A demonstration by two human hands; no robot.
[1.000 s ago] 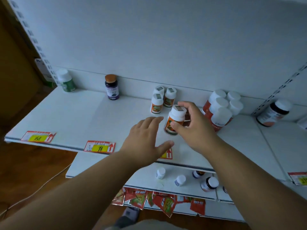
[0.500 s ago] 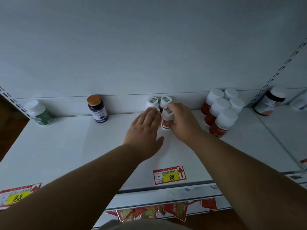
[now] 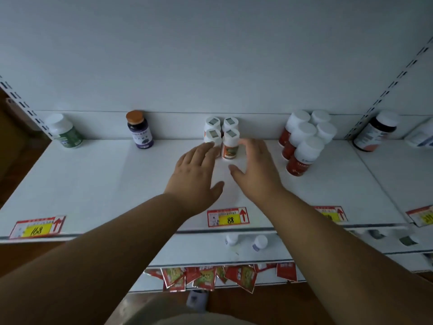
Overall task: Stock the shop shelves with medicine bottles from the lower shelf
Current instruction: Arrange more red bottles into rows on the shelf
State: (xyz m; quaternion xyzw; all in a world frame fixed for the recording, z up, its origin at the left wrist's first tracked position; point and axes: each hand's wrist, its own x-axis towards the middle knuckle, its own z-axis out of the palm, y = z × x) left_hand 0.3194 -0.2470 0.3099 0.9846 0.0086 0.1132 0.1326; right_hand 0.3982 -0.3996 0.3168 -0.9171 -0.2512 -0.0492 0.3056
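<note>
Head view of the upper shelf (image 3: 98, 184). We take the "88" tag (image 3: 227, 217) on the shelf's front edge as our landmark. Straight behind the tag, against the back panel, stand four small bottles (image 3: 221, 134) in a two-by-two block, upright and touching; the front right bottle (image 3: 230, 143) shows its orange label. Our left hand (image 3: 195, 174) lies behind and just left of the tag, fingers straight, the fingertips at the front left bottle; whether they touch it we cannot tell. Our right hand (image 3: 255, 171) lies behind and just right of the tag, fingers relaxed and spread beside the front right bottle, holding nothing. Neither hand grasps a bottle. We judge the step in hand to be squaring the block after a placement. To do it well, we would press lightly and evenly from both sides, low on the bottle bodies, not on the caps, so that nothing tips, and we would turn the labels to the front. Well right of the tag stands a cluster of red bottles (image 3: 303, 141) with white caps; well left of it, a purple bottle (image 3: 140, 130) and, farther left, a green bottle (image 3: 64, 131). Below and just in front of the tag, on the lower shelf (image 3: 199, 252), two more small bottles (image 3: 246, 241) wait, which we judge to be the remaining stock.
</note>
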